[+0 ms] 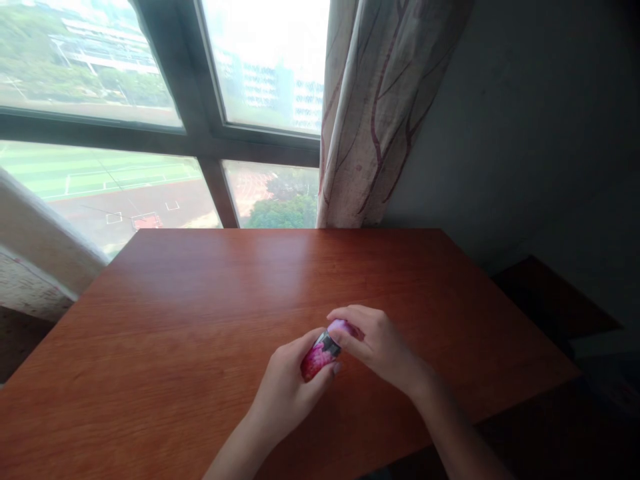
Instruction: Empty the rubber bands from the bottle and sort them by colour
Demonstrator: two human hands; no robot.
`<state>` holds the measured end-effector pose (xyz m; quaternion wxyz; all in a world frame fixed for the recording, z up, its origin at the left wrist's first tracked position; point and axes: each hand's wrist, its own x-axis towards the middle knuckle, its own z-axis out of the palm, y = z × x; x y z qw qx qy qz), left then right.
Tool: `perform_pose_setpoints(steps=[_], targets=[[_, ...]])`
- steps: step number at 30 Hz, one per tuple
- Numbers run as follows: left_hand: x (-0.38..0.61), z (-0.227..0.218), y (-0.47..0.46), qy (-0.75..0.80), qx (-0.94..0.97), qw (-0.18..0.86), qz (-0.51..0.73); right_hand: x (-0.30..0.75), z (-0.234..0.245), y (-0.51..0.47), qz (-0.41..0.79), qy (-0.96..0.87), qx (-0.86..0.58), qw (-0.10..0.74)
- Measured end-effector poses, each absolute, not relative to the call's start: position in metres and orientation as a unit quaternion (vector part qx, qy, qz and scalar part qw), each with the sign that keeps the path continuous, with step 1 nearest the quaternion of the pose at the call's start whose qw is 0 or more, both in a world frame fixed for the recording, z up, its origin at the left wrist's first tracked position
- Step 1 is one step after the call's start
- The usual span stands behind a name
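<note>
The left hand (pixel 287 381) grips a small pink-printed container (pixel 317 361) above the worktop (pixel 150 333), nearer the near edge than the far one; the right hand (pixel 377 339) grasps its lilac cap (pixel 340 326). Contents are hidden. The long axis slants, cap end toward the far right corner.

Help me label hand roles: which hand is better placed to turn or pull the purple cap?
Probably the right hand: its fingers are around the purple cap. The left hand holds the pink bottle, so it seems better placed to steady it.
</note>
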<state>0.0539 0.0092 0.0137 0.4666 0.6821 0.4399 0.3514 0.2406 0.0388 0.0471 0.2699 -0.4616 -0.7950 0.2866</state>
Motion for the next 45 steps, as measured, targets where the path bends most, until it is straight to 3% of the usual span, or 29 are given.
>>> perform_pose_setpoints(steps=[6, 12, 15, 19, 22, 27, 32, 40, 45], targets=[[0.055, 0.012, 0.008, 0.434, 0.676, 0.479, 0.352, 0.230, 0.040, 0.039, 0.163, -0.804, -0.524, 0.229], [0.055, 0.010, 0.008, 0.448, 0.681, 0.464, 0.347, 0.221, 0.040, 0.038, 0.136, -0.779, -0.570, 0.222], [0.056, 0.011, 0.009, 0.460, 0.676, 0.460, 0.346, 0.222, 0.039, 0.038, 0.211, -0.750, -0.574, 0.254], [0.053, 0.011, 0.013, 0.489, 0.620, 0.480, 0.382, 0.225, 0.027, 0.038, 0.412, -0.656, -0.512, 0.372], [0.049, 0.009, 0.015, 0.503, 0.530, 0.536, 0.423, 0.219, 0.014, 0.031, 0.462, -0.583, -0.513, 0.428], [0.050, 0.009, 0.015, 0.437, 0.339, 0.664, 0.503, 0.193, 0.006, 0.002, 0.397, -0.607, -0.532, 0.436], [0.054, 0.015, 0.016, 0.399, 0.235, 0.700, 0.543, 0.169, -0.005, -0.018, 0.291, -0.650, -0.547, 0.440], [0.051, 0.003, 0.016, 0.437, 0.313, 0.673, 0.508, 0.190, -0.021, -0.009, 0.208, -0.621, -0.603, 0.455], [0.051, 0.006, 0.014, 0.493, 0.364, 0.649, 0.451, 0.240, -0.027, 0.011, 0.079, -0.599, -0.680, 0.415]])
